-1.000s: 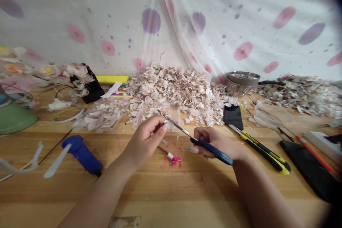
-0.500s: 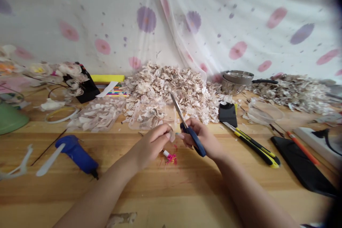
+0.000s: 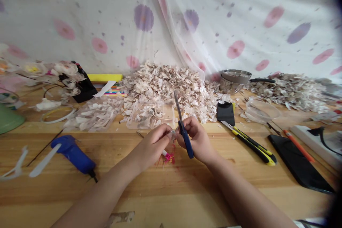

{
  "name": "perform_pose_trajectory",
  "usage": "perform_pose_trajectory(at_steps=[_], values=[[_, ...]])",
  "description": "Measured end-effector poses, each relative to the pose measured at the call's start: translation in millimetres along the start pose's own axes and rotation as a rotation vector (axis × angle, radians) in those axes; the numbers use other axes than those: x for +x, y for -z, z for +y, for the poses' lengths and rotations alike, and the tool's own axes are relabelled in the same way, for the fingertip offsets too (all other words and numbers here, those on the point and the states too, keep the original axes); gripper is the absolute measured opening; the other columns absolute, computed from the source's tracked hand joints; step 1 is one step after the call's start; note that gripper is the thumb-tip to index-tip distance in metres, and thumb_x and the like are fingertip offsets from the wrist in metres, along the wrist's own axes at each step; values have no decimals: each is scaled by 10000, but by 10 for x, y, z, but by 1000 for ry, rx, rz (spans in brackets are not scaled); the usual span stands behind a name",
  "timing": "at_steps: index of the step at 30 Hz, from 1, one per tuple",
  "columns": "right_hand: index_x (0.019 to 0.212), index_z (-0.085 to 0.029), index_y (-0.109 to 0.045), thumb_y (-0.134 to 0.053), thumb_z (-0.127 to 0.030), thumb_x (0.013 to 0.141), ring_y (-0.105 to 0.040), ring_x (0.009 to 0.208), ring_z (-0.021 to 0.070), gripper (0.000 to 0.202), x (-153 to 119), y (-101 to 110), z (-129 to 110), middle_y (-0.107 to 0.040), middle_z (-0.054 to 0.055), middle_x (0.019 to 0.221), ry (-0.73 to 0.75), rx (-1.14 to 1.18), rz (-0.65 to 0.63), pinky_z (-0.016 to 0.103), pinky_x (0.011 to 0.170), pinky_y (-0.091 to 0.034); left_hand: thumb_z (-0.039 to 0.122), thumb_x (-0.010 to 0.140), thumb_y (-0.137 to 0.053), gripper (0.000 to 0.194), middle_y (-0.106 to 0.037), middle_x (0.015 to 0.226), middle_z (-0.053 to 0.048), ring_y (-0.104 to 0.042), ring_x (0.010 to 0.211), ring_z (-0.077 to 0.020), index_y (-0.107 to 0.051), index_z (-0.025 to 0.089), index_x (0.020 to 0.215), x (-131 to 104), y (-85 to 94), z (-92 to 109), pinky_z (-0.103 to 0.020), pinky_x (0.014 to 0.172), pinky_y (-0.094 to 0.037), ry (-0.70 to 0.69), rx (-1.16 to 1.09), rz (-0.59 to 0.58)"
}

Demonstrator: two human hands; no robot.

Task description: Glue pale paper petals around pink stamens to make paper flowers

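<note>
My left hand [image 3: 157,142] pinches a small pale petal-like piece [image 3: 173,134] between thumb and fingers. My right hand [image 3: 196,139] is closed around the dark blue handles of a pair of scissors [image 3: 187,140], whose blades point up and away. The fingertips of my right hand meet the pale piece too. Below the hands, a small pink and yellow tassel-like thing [image 3: 169,157] with a white end lies on the wooden table [image 3: 187,196]. A large heap of dry, whitish petals [image 3: 165,82] rises behind the hands.
At left lie a blue glue gun [image 3: 76,155], a tray of petals [image 3: 93,114] and white flowers [image 3: 66,71]. Rightward are a yellow-black cutter [image 3: 251,144], a black phone [image 3: 296,164], an orange pen [image 3: 299,145], metal bowls [image 3: 235,78], a power strip [image 3: 315,146] and another petal heap [image 3: 294,91].
My right hand has come in against the left fingertips and the pale piece. The scissors have turned more upright. The whole view has shifted slightly.
</note>
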State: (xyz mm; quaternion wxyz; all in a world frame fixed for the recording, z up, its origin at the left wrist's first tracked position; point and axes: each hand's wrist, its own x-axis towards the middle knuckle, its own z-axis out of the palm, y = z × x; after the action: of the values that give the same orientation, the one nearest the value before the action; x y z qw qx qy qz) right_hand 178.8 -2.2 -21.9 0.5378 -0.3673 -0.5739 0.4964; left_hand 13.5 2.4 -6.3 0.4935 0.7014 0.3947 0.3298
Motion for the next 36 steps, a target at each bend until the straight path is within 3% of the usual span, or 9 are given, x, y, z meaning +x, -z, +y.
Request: perform_pose_trajectory(at_steps=[4, 6, 9, 14, 17, 36], values=[[804, -240, -385, -750, -428, 746, -356, 480, 85, 415, 15, 9, 8, -463, -84, 606, -61, 86, 23, 235, 478, -280, 276, 932, -422, 144, -496, 753, 15, -479, 702, -151, -511, 210, 841, -18, 61, 16, -282, 637, -407, -146, 210, 104], [815, -247, -371, -651, -538, 812, -328, 491, 100, 404, 27, 38, 0, -399, -80, 608, -46, 87, -1, 254, 496, -299, 272, 941, -423, 130, -505, 782, 7, -488, 723, -156, -514, 208, 872, -34, 116, 29, -290, 654, -397, -228, 298, 172], [793, -239, -382, -538, -671, 833, -356, 585, 125, 461, 27, 97, -51, -370, -49, 665, -14, 52, -109, 292, 602, -365, 279, 953, -421, 133, -469, 742, 21, -461, 657, -143, -511, 209, 885, -58, 192, 52, -277, 594, -362, -280, 304, 250], [848, -217, -455, -636, -662, 777, -380, 667, 130, 486, -27, 134, -223, -432, -21, 744, -156, -133, -382, 285, 619, -368, 255, 951, -437, 125, -448, 716, 32, -440, 637, -133, -506, 209, 858, -90, 249, 84, -271, 576, -344, -306, 278, 327], [825, -217, -443, -630, -687, 759, -392, 695, 128, 510, -42, 101, -305, -427, -26, 747, -221, -199, -473, 268, 611, -384, 262, 955, -435, 135, -440, 695, 40, -426, 620, -126, -506, 209, 854, -102, 248, 91, -267, 564, -339, -286, 259, 337], [807, -203, -421, -684, -693, 699, -366, 655, 103, 567, -15, 77, -268, -425, -41, 726, -298, -115, -419, 260, 600, -322, 257, 942, -432, 143, -398, 654, 59, -364, 545, -108, -494, 208, 823, -94, 233, 110, -269, 540, -311, -239, 248, 314]])
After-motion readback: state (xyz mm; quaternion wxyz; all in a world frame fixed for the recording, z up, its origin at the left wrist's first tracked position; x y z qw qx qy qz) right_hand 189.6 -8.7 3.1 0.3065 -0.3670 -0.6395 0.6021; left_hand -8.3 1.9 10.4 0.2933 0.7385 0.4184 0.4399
